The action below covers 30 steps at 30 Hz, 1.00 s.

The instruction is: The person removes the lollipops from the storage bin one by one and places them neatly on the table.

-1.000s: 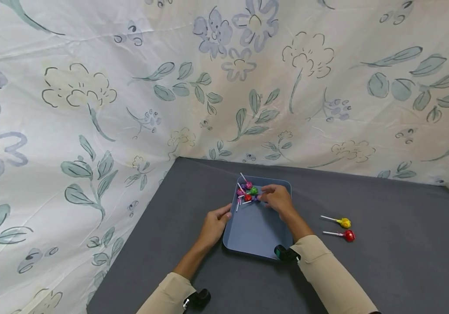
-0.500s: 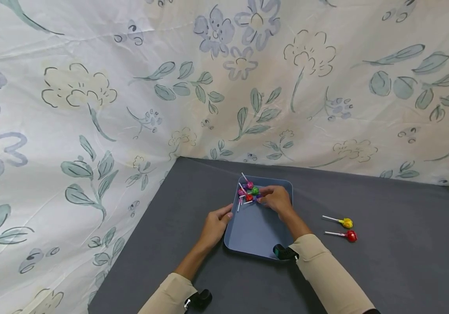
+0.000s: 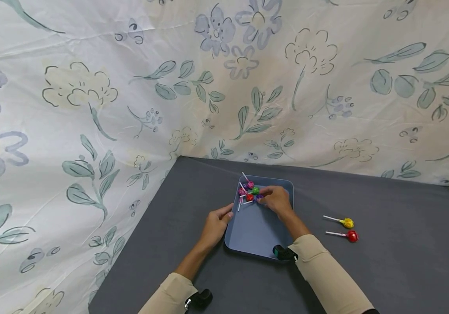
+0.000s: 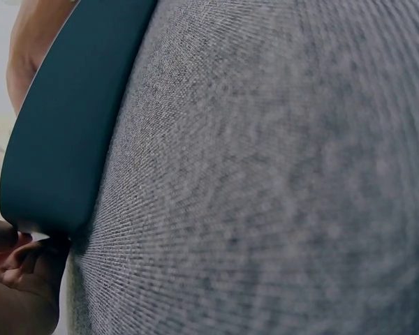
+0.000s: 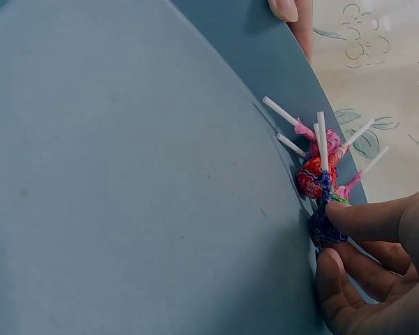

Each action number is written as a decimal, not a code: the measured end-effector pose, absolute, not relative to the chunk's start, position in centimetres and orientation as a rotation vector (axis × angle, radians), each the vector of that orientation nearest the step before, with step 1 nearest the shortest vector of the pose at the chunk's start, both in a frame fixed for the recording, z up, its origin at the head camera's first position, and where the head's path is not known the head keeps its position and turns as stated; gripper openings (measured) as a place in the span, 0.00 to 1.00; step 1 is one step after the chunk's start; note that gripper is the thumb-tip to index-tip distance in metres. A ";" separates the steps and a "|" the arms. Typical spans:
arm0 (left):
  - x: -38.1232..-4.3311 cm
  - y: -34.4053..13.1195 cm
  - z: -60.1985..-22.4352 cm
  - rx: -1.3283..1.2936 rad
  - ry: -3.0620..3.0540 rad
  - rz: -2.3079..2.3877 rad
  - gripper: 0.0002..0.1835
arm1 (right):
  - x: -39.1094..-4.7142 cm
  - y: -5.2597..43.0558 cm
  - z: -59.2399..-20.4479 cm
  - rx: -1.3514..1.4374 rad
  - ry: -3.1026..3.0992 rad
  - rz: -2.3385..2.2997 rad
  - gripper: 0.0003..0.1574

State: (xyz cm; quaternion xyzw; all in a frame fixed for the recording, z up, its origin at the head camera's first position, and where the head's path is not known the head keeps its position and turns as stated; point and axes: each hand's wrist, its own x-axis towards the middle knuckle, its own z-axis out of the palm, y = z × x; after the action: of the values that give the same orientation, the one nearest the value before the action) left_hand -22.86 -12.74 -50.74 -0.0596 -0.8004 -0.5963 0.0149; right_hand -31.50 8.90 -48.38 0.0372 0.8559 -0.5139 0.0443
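Observation:
A blue-grey rectangular tray (image 3: 255,231) lies on the dark cloth, with several wrapped lollipops clustered at its far left corner. Among them are a red lollipop (image 5: 313,178), a green lollipop (image 3: 255,190) and pink lollipops (image 5: 324,143). My right hand (image 3: 276,199) reaches into the tray and pinches a dark blue lollipop (image 5: 327,230) by its wrapped head, its white stick pointing toward the cluster. On the tray's left side, my left hand (image 3: 215,223) holds the rim between thumb and fingers; the left wrist view shows its fingers at the tray's wall (image 4: 63,125).
To the right of the tray, a yellow lollipop (image 3: 347,223) and a red-headed lollipop (image 3: 352,236) lie on the grey cloth (image 3: 401,257). Behind and to the left hangs a floral curtain (image 3: 138,144).
The view shifts very slightly. Both hands stay almost where they were, the left at the rim and the right at the dark blue lollipop.

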 end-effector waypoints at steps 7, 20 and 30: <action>-22.9 -12.6 -50.8 -0.181 -2.486 -1.866 0.21 | -31.3 9.0 -48.4 0.109 2.608 -1.587 0.16; -22.9 -12.6 -50.7 -0.164 -2.493 -1.859 0.21 | -30.7 9.3 -47.6 0.099 2.600 -1.596 0.18; -22.9 -12.4 -50.9 -0.184 -2.470 -1.864 0.21 | -29.9 10.0 -46.3 0.043 2.593 -1.614 0.18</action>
State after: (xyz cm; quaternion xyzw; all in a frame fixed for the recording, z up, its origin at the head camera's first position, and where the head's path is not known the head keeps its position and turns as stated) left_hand -22.90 -12.44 -50.86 -0.0593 -0.7966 -0.6012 0.0211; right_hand -29.88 9.96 -46.26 0.0141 0.8482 -0.5277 0.0434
